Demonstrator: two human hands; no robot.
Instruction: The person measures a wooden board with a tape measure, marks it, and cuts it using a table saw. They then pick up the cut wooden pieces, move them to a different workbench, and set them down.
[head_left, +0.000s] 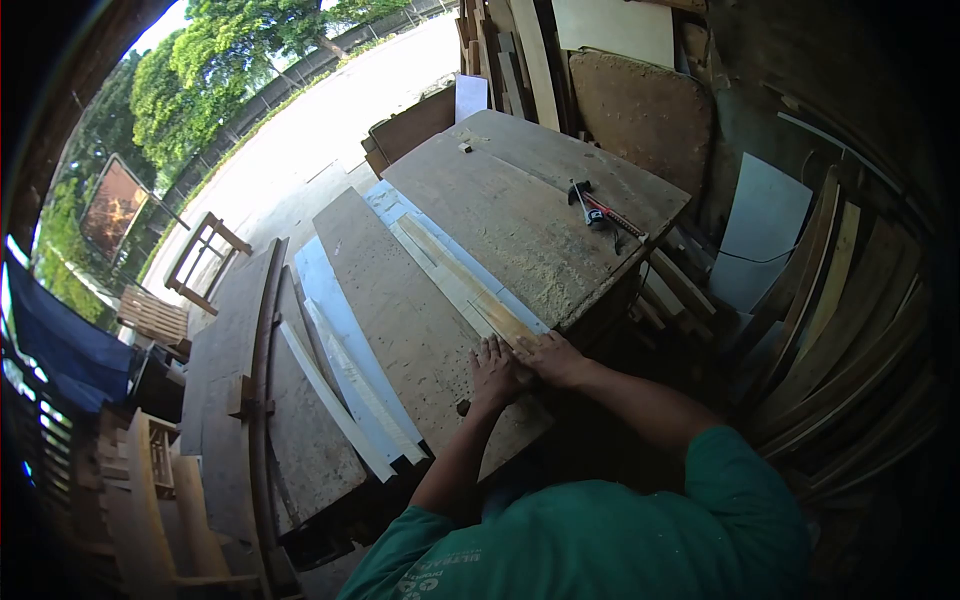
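A long, light wooden strip (462, 278) lies lengthwise on the worktable, with a paler strip (455, 292) along its left side. Beneath them shows a bluish-white sheet (515, 309). My left hand (494, 373) rests palm down at the near end of the strips, fingers stretched over the edge of a brown board (390, 270). Just to its right, my right hand (553, 359) has its fingers curled over the near end of the light wooden strip. The undersides of both hands are hidden.
A hammer (580, 192), a tape measure (596, 218) and a red-handled tool (622, 222) lie on the table's right part, near scattered sawdust (535, 275). White strips (330, 400) lie at left. Planks (850, 320) lean on the right; a wooden frame (205, 262) stands outside.
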